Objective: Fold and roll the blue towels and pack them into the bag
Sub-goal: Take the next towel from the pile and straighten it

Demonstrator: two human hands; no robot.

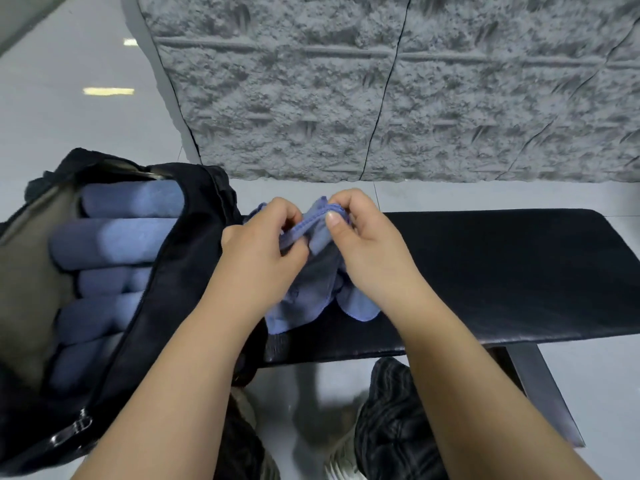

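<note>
Towel (298,303): soft matt blue cloth, stitched hem. Bag (194,244): black matt fabric, dull olive lining, glossy clear plastic buckle (74,432). Bench (502,271): smooth black padding, faint sheen; wall (381,98) rough grey; floor (69,116) glossy.

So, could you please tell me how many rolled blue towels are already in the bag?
5 rolled blue cloth towels lie stacked in the open black fabric bag: top, second, third, fourth, bottom. More may be hidden underneath.

Indoor hall or lobby: glossy floor tiles (86,126), black padded bench (502,271), textured grey wall panels (346,81)
</note>
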